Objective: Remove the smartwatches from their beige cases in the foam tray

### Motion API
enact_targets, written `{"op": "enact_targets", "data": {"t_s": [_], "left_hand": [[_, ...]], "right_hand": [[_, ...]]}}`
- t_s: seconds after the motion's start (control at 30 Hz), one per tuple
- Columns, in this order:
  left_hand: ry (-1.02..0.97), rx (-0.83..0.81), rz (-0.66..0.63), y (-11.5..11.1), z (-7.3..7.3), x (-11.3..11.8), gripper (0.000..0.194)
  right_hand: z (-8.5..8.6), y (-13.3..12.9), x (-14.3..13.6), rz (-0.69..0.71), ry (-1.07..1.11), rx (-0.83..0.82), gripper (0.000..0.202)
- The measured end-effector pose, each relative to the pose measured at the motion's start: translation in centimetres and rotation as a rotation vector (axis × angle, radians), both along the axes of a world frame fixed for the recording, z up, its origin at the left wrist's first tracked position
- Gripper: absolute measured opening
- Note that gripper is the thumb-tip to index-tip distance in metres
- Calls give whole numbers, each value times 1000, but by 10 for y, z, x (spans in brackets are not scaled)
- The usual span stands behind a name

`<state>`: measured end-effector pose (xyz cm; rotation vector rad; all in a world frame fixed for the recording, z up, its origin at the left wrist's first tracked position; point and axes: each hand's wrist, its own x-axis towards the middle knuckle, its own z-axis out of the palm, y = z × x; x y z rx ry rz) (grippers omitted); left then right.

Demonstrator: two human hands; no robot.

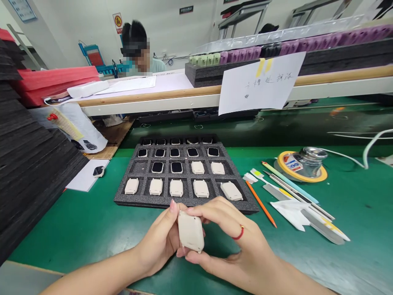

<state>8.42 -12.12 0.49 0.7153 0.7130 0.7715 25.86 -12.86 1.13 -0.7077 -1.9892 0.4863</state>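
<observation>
Between both hands, in front of the foam tray, is a white watch case point(190, 232) with its plain side up. My left hand point(164, 241) wraps round its left edge, thumb upright beside it. My right hand point(235, 241), with a red ring on one finger, pinches the top and bottom of its right side. The dark grey foam tray point(123, 200) lies just beyond both hands. Its front row holds several white cases plain side up; farther rows hold watches with black screens, such as one watch point(176, 167). One compartment at the left is bare.
At right lie an orange stick point(260, 204), white tools, a crumpled wipe point(290, 213) and a glass jar point(310, 164) in a yellow tape roll. Another watch point(98, 171) rests on white paper at left. Black foam stacks point(30, 172) rise at far left. A person sits beyond the shelf.
</observation>
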Motion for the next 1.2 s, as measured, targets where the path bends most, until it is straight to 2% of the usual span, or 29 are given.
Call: {"op": "enact_targets", "data": {"t_s": [0.23, 0.33, 0.4, 0.47, 0.5, 0.53, 0.67, 0.73, 0.83, 0.97, 1.07, 1.2], "left_hand": [[9, -51, -1, 0, 4, -3, 52], [47, -9, 3, 0, 3, -2, 52], [168, 88, 19, 6, 3, -5, 52], [411, 288, 87, 19, 3, -14, 49], [588, 432, 154, 29, 3, -22, 47], [683, 511, 226, 40, 3, -31, 47], [966, 694, 505, 90, 2, -79, 46], [1112, 758, 557, 110, 0, -100, 35], [1263, 839, 484, 128, -5, -118, 25], [1387, 950, 435, 137, -5, -124, 29], [1430, 1026, 377, 139, -1, -117, 26], [1458, 1115, 190, 139, 0, -93, 21]], "right_hand": [[-2, 4, 0, -23, -50, 16, 52], [-4, 4, 1, -47, -102, -1, 59], [-7, 4, 3, -80, -150, -19, 66], [-10, 4, 5, -108, -191, -37, 68], [-11, 5, 6, -119, -209, -48, 66], [-12, 5, 6, -126, -223, -57, 63], [-13, 8, 5, -134, -258, -73, 55], [-13, 8, 3, -123, -261, -78, 51], [-17, 9, 1, -106, -264, -98, 48], [-23, 16, 0, -106, -277, -106, 45], [-23, 35, -5, -149, -316, -141, 39], [-17, 79, -22, -230, -403, -197, 33]]}}
